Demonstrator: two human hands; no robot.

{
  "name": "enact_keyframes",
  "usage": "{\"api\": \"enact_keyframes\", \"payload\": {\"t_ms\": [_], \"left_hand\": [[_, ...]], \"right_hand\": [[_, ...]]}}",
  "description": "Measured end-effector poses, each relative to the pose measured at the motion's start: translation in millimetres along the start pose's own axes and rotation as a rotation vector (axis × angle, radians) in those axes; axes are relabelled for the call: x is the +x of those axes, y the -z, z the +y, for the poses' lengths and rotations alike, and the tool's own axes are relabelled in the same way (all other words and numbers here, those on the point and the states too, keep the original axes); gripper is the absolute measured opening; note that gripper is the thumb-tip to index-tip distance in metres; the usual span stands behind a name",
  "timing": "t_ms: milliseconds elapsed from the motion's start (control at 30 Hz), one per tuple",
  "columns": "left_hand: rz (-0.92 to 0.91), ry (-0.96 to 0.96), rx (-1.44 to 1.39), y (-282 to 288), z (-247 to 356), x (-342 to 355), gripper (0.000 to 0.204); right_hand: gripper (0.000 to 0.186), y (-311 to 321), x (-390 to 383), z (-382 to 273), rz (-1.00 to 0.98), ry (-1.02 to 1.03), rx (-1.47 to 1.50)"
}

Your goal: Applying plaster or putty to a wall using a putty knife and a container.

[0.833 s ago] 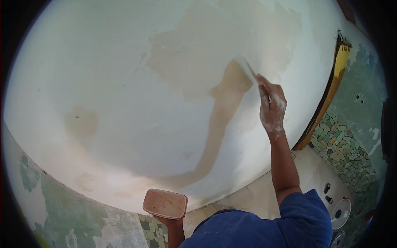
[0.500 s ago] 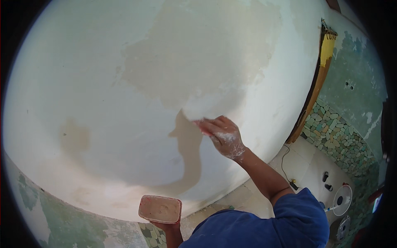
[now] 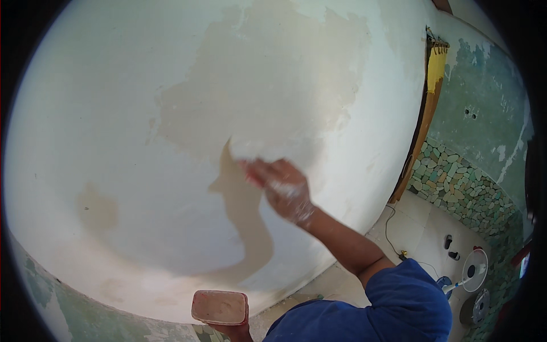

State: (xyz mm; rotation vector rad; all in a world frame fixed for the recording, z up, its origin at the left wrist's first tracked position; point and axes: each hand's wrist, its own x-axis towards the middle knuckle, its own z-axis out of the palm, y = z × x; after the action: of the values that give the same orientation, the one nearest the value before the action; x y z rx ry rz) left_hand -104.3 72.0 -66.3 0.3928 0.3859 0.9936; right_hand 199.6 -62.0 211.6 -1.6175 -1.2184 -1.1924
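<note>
My left hand [image 3: 233, 330], low in the picture, holds a rectangular red-rimmed tub [image 3: 247, 312] from beneath. Smooth pinkish-beige paste [image 3: 219, 308] fills it. My right hand [image 3: 283, 189], smeared with white residue, is close to the white wall [image 3: 142, 228]. Its fingers are closed, and a reddish edge shows at the fingertips, but motion blur hides what they grip. Above that hand spreads a large darker beige patch [image 3: 268, 80] on the wall. The shadow of my arm and hand falls on the wall to the left.
At right, a wooden door frame [image 3: 424, 137] with yellow cloth borders a green wall [image 3: 478, 91] and pebble tiling [image 3: 450, 182]. On the tiled floor are sandals [image 3: 453, 255], a cable [image 3: 388, 225], a white fan [image 3: 474, 269] and a round metal container [image 3: 476, 308].
My right hand has moved left across the wall, and its shadow has shifted left with it. The tub sits slightly lower in the picture. The view has shifted a little.
</note>
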Motion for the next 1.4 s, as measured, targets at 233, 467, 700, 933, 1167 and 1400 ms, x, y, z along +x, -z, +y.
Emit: {"api": "enact_keyframes", "payload": {"t_ms": [233, 467, 700, 933, 1167, 1400], "left_hand": [[-0.043, 0.008, -0.028, -20, 0, 0, 0.074], [-0.028, -0.004, -0.022, -19, -1, -4, 0.073], [-0.116, 0.061, -0.035, -31, -1, -9, 0.074], [-0.056, 0.048, -0.047, -31, -5, 3, 0.071], [-0.050, -0.013, -0.028, -34, -6, -4, 0.070], [-0.038, 0.081, -0.105, -42, -4, -4, 0.070]], "right_hand": [[0.042, 29, 5, 13, -0.002, -0.073, 0.295], [0.029, 68, 113, 82, 0.449, -0.053, -0.105], [0.036, 29, 103, 48, 0.187, 0.128, -0.198], [0.034, 23, 55, -11, -0.127, 0.359, -0.006], [0.032, 95, 143, 103, 0.359, 0.062, -0.245], [0.032, 77, 159, 110, 0.266, 0.042, -0.256]]}}
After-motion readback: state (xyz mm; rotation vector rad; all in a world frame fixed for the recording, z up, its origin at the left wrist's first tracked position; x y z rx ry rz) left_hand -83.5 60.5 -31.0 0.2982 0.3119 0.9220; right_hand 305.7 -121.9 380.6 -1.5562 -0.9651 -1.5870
